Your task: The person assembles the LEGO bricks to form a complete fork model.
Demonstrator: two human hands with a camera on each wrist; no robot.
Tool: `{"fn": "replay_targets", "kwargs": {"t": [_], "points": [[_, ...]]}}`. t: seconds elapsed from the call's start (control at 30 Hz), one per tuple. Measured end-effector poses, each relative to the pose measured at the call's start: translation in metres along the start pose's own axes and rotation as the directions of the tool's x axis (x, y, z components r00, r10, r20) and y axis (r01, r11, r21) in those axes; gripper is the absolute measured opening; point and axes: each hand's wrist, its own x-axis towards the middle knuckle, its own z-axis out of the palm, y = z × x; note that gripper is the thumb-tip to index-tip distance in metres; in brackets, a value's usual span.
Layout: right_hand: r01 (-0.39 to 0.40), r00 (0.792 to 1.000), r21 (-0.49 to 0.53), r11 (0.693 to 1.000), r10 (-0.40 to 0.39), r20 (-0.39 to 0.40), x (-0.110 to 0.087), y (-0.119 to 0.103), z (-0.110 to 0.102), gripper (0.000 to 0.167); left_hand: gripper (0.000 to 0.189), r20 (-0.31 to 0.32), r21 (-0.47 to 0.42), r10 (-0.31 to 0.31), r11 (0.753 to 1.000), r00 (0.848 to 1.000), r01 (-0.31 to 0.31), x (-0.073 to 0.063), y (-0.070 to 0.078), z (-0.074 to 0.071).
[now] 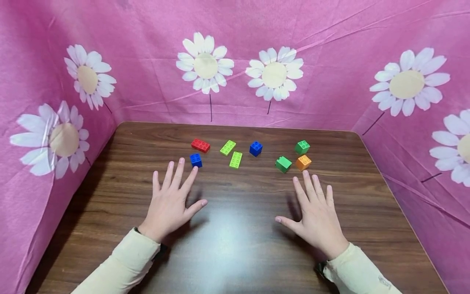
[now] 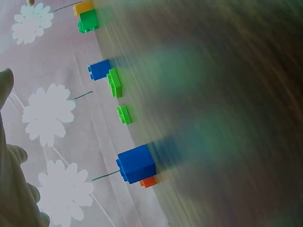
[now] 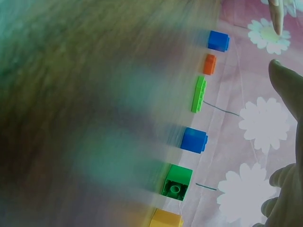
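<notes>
Both hands are held palm down with fingers spread, casting shadows on the table. My left hand [image 1: 169, 206] is nearest a blue building brick [image 1: 196, 160]; its index fingertip overlaps the brick's edge in the head view. A red brick [image 1: 200, 145] lies just behind. Two thin lime bricks [image 1: 228, 148] and another blue brick [image 1: 256, 148] sit mid-row. My right hand [image 1: 317, 214] is in front of an orange brick [image 1: 303, 162]. Beside that lies a green brick [image 1: 283, 164] on its side, its hollow underside visible in the right wrist view; another green brick [image 1: 302, 147] stands behind.
The brown wooden table [image 1: 227, 269] has rounded far corners. A pink cloth [image 1: 147, 53] printed with white daisies encloses it at the back and both sides. Light reflects off the tabletop between the hands.
</notes>
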Motion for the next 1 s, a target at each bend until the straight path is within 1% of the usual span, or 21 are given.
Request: {"fn": "replay_targets", "kwargs": {"t": [0.17,0.3,0.47,0.63,0.73,0.83,1.0], "points": [[-0.016,1.000,0.010,1.000,0.016,-0.001,0.004,0.001,0.001,0.117,0.090,-0.026,-0.024,-0.008,1.000,1.000,0.008,0.002,-0.001,0.002],[-0.045,0.999,0.051,0.998,0.045,0.003,0.007,0.001,0.002,0.117,0.090,-0.037,-0.052,-0.018,0.999,0.999,0.016,0.004,-0.001,0.003],[-0.071,0.997,0.102,0.992,0.072,-0.005,0.013,0.000,0.005,0.115,0.090,-0.042,-0.079,-0.047,0.996,0.998,0.044,0.006,-0.001,0.006],[-0.099,0.995,0.169,0.981,0.100,0.001,0.019,-0.002,0.007,0.115,0.091,-0.051,-0.115,-0.066,0.992,0.996,0.060,0.009,-0.001,0.009],[-0.124,0.992,0.224,0.967,0.123,0.022,0.022,-0.005,0.007,0.114,0.091,-0.067,-0.143,-0.069,0.988,0.995,0.058,0.010,-0.001,0.011],[-0.153,0.988,0.288,0.945,0.144,0.054,0.024,-0.010,0.007,0.115,0.092,-0.081,-0.178,-0.070,0.983,0.994,0.055,0.011,0.000,0.015],[-0.203,0.979,0.402,0.893,0.175,0.106,0.028,-0.019,0.010,0.115,0.094,-0.098,-0.242,-0.064,0.970,0.993,0.038,0.011,0.005,0.022]]}}
